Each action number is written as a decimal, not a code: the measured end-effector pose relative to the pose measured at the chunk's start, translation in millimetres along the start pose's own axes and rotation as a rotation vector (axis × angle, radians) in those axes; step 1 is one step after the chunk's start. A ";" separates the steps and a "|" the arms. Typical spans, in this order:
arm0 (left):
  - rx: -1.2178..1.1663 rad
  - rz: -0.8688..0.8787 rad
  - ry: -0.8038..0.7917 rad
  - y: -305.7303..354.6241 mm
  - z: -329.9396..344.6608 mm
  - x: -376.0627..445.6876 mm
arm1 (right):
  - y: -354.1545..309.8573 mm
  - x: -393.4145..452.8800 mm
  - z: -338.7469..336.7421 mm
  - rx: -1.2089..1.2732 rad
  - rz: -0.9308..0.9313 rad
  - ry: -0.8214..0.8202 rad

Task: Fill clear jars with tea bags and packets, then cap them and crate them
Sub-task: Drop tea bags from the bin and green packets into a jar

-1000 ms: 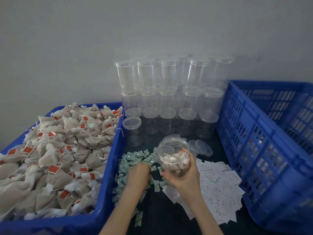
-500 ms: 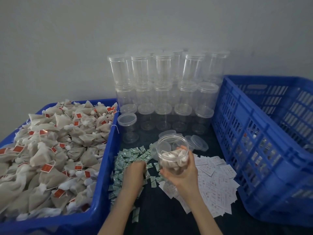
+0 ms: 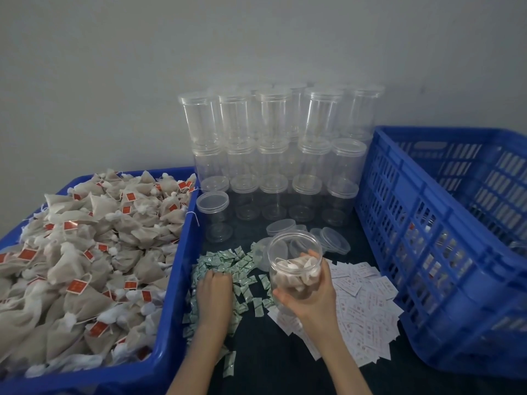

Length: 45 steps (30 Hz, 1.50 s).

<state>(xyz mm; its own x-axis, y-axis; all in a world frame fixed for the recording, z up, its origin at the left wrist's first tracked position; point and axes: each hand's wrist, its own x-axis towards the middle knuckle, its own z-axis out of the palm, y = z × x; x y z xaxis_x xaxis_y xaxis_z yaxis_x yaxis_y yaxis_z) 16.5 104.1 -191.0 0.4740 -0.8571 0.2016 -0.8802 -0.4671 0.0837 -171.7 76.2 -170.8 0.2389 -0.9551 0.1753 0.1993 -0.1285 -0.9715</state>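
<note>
- My right hand (image 3: 309, 292) grips the open jar (image 3: 295, 266) from below and behind, fingers curled round its wall; the jar is lifted off the table and tilted toward me, with no lid on it; tea bags (image 3: 296, 276) lie inside it, filling the lower part
- My left hand (image 3: 214, 292) rests palm down on the heap of green packets (image 3: 228, 262), fingers bent into the pile; I cannot tell whether they have pinched one
- White paper slips (image 3: 362, 300) lie scattered under and to the right of the jar; loose lids (image 3: 332, 240) sit just behind it
- Capped empty jars (image 3: 268, 155) stand stacked against the wall
- The blue bin (image 3: 176, 266) on my left is heaped with tagged tea bags; the blue crate (image 3: 427, 252) stands on my right
</note>
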 end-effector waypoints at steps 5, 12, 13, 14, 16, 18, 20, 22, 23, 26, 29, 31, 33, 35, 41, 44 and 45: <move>-0.007 0.040 0.012 -4.2 -0.9 0.8 | 5.0 -1.3 0.0 -0.029 0.026 0.000; -0.075 -0.020 0.082 -0.9 -12.1 -2.6 | 6.9 -2.3 4.0 -0.018 0.011 0.005; -0.094 -0.051 0.092 0.4 -16.5 -4.2 | 7.5 -2.2 4.2 -0.019 0.005 0.002; -0.116 -0.081 0.099 2.1 -22.4 -5.9 | 8.2 -2.1 4.5 -0.026 -0.003 0.000; -0.139 -0.123 0.118 6.7 -38.1 -9.5 | 10.1 -2.4 4.8 -0.043 -0.014 0.001; -0.129 -0.155 0.170 12.3 -55.7 -12.9 | 11.8 -2.5 4.7 -0.053 -0.013 0.005; -0.193 -0.126 0.273 17.2 -72.5 -15.3 | 13.3 -2.8 4.5 -0.064 -0.007 0.008; -0.268 -0.044 0.398 21.8 -88.7 -17.3 | 14.7 -3.0 4.6 -0.065 0.004 0.008; -0.302 0.001 0.455 24.3 -96.6 -18.2 | 15.4 -3.2 4.8 -0.058 0.014 0.007; -0.456 0.140 0.506 35.5 -118.1 -19.7 | 17.1 -3.3 6.1 -0.053 0.020 0.015; -0.525 0.335 0.357 49.3 -127.2 -22.7 | 16.0 -3.1 9.3 -0.052 0.029 0.036; -0.485 0.378 0.195 56.4 -127.2 -21.3 | 16.1 -2.4 9.2 -0.048 0.047 0.051; -0.449 0.380 0.142 58.7 -125.7 -14.5 | 17.9 -2.8 6.2 -0.049 0.048 0.062; -0.418 0.413 0.092 58.6 -126.5 -8.1 | 19.3 -4.0 2.1 -0.061 0.034 0.069; -0.558 0.512 0.147 58.3 -119.1 0.0 | 10.8 -5.1 -6.9 -0.041 0.008 0.078; -0.800 0.281 0.236 60.1 -99.3 4.0 | 4.5 -6.6 -15.5 -0.014 0.003 0.068; -0.812 0.192 0.236 61.5 -90.4 5.8 | 1.9 -7.0 -18.1 -0.014 -0.004 0.070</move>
<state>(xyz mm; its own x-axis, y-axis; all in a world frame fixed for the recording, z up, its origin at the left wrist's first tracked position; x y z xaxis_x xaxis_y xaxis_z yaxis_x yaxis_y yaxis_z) -36.9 90.0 -96.5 0.3775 -0.7957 0.4737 -0.7307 0.0583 0.6803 -190.3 77.7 -176.8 0.1713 -0.9707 0.1686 0.1867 -0.1360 -0.9730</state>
